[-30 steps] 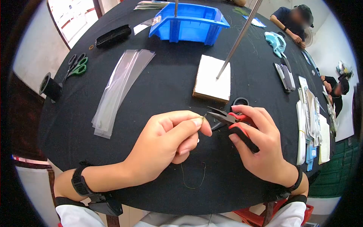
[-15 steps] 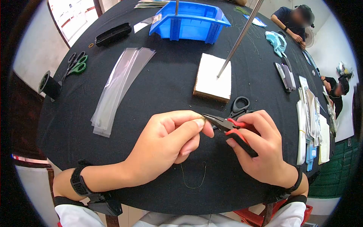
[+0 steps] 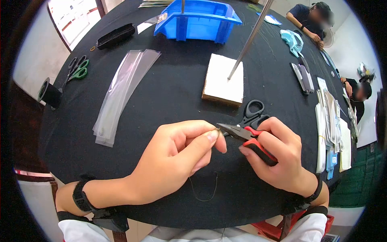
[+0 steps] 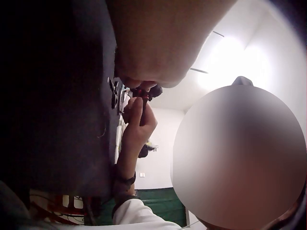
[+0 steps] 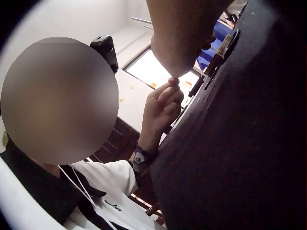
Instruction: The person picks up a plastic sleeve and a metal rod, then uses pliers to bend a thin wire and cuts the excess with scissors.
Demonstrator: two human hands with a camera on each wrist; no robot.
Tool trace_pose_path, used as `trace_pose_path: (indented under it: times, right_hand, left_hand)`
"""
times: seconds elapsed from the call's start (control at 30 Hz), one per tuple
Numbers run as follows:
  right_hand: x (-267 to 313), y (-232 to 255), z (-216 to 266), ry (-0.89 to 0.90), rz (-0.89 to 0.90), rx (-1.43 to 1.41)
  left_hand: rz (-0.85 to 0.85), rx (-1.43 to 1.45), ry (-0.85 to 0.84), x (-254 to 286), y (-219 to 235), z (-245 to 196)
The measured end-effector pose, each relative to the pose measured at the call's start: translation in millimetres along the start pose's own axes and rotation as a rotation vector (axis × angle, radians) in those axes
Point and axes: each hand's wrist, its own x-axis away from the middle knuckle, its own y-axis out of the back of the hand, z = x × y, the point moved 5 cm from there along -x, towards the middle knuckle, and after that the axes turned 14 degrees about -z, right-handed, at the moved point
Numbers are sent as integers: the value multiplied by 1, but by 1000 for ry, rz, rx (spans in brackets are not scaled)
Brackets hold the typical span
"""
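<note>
In the head view my left hand [image 3: 173,161] pinches something tiny between thumb and forefinger; most of it is hidden by the fingertips. Below that hand a thin dark line [image 3: 207,201] hangs or lies in a loop over the black cloth. My right hand [image 3: 280,157] grips long-nose pliers [image 3: 238,132] with red and black handles. Their slim tips point left, nearly together, right at the left thumb and forefinger. Behind the pliers lie black scissors [image 3: 254,108], partly covered by them. Both wrist views show the fingers from below, dark and small.
A white-topped block [image 3: 223,74] with a metal rod [image 3: 250,42] stands ahead, and a blue bin [image 3: 197,28] behind it. Clear plastic sleeves [image 3: 121,101], green-handled scissors [image 3: 78,70] and a black spool [image 3: 50,94] lie left. A stapler [image 3: 305,76] and stacked packets [image 3: 326,121] lie right.
The pliers' tips, spread apart a second ago, have come together and moved slightly left to the left fingertips. More of the black scissors shows now. The left hand keeps its pinch.
</note>
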Motion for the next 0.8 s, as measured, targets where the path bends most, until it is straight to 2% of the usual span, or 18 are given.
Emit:
trace_pose_path:
  times: [0.57,0.67,0.8]
  right_hand:
    - [3,-5,-9,-65,43,3]
    - [0,-3,-11,1,-22,7]
    - [-1,-2,-9,30,-49,25]
  left_hand:
    - [10,54,83,0,0,6]
    - [-56,39,61,0,1,4]
    - [-114,129,141,-5,9,5]
